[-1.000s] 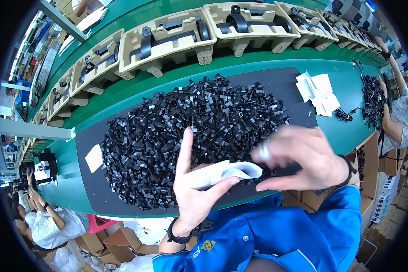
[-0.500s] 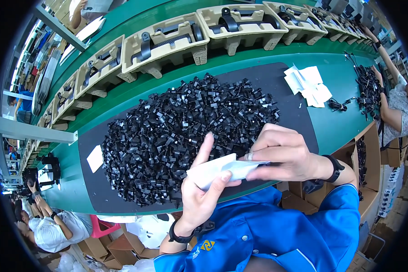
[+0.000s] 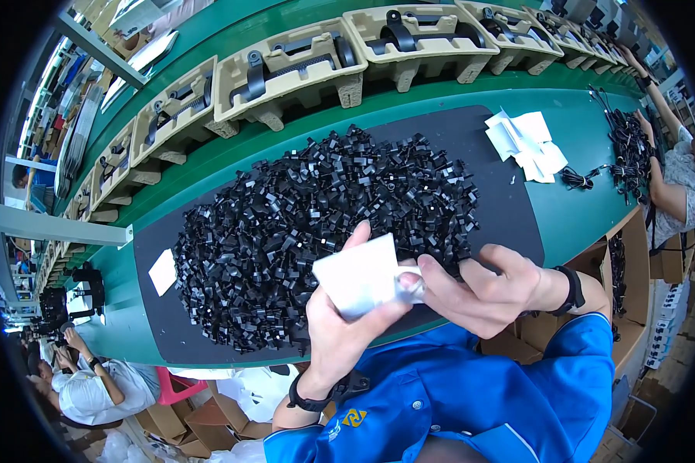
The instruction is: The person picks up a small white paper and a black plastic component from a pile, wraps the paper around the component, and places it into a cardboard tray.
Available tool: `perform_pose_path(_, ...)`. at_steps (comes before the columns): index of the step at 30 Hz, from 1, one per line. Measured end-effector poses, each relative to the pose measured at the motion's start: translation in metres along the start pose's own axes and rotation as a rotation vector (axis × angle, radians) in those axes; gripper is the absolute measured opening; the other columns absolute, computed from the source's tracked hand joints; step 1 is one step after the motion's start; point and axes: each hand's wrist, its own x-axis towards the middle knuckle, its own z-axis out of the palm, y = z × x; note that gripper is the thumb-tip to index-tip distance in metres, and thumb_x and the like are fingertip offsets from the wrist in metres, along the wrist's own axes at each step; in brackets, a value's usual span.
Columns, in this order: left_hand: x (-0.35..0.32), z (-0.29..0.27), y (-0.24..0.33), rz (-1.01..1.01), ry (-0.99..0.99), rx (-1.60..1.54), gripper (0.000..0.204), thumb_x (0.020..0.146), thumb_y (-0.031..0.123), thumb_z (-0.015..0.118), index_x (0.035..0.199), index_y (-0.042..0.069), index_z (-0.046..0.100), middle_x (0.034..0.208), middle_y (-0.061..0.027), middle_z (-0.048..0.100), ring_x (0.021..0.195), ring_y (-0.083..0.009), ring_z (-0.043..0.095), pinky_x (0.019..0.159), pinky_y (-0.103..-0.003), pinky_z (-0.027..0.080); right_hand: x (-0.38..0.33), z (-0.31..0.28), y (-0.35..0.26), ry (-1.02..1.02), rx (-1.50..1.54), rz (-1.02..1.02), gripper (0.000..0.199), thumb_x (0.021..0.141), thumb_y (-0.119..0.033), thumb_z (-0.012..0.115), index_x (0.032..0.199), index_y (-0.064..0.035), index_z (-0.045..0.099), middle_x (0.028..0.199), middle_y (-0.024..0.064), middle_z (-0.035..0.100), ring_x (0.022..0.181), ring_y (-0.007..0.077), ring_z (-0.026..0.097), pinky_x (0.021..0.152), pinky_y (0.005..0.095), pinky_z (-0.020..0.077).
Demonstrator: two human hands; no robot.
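Note:
A small white paper packet is tilted up above the front edge of a big heap of small black plastic parts. My left hand grips it from below, thumb across its lower corner and a fingertip showing behind its top edge. At the packet's right end, the curled fingers of my right hand pinch its crumpled, slightly see-through edge. Whether anything lies inside the packet is hidden from view.
The heap lies on a dark mat on a green table. Moulded tan trays with black parts line the far side. White papers lie right of the heap, near black cables. Cardboard boxes stand lower right. Other people work at both sides.
The packet has turned its broad face upward. My right hand has moved slightly down, its fingers curling more at the packet's edge. The tan trays have shifted a little to the right.

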Motion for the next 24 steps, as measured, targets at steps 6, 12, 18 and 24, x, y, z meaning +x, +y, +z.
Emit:
perform_pose_path(6,-0.002,0.008,0.009,-0.115,0.092,-0.117,0.070,0.080,-0.004,0.056,0.140,-0.004,0.022,0.108,-0.0175,0.058,0.102,-0.0272,0.060,0.077,-0.036,0.058,0.003,-0.009,0.008,-0.081,0.387,0.207,0.021,0.071,-0.011,0.065,0.091,-0.0079,0.070,0.094,0.0040,0.066,0.073,0.0127,0.054,0.049,0.0211,0.0397)
perform_pose_path(12,-0.007,0.016,0.011,-0.032,0.117,-0.032,0.074,0.080,-0.005,0.059,0.141,-0.003,0.019,0.106,-0.0169,0.060,0.096,-0.0245,0.063,0.076,-0.033,0.057,0.005,0.000,0.021,-0.343,1.308,0.872,0.011,0.073,-0.008,0.072,0.083,-0.0049,0.070,0.082,0.0028,0.064,0.066,0.0144,0.056,0.049,0.0246,0.0411)
perform_pose_path(18,-0.006,0.017,-0.006,0.220,0.099,0.215,0.074,0.079,-0.005,0.064,0.140,-0.004,0.022,0.092,-0.0167,0.067,0.084,-0.0204,0.066,0.073,-0.029,0.055,-0.003,0.012,0.026,-0.153,1.228,0.619,0.010,0.070,-0.011,0.077,0.073,-0.0044,0.069,0.073,0.0026,0.063,0.061,0.0155,0.057,0.052,0.0277,0.0437)
perform_pose_path(24,-0.012,-0.008,-0.027,0.478,0.098,0.417,0.057,0.073,-0.001,0.073,0.125,-0.006,0.049,0.076,-0.0127,0.070,0.066,-0.0159,0.068,0.062,-0.024,0.053,0.002,0.008,0.016,-0.035,1.334,0.545,0.012,0.075,-0.017,0.073,0.075,-0.0056,0.068,0.072,0.0057,0.061,0.065,0.0207,0.057,0.055,0.0307,0.0452)
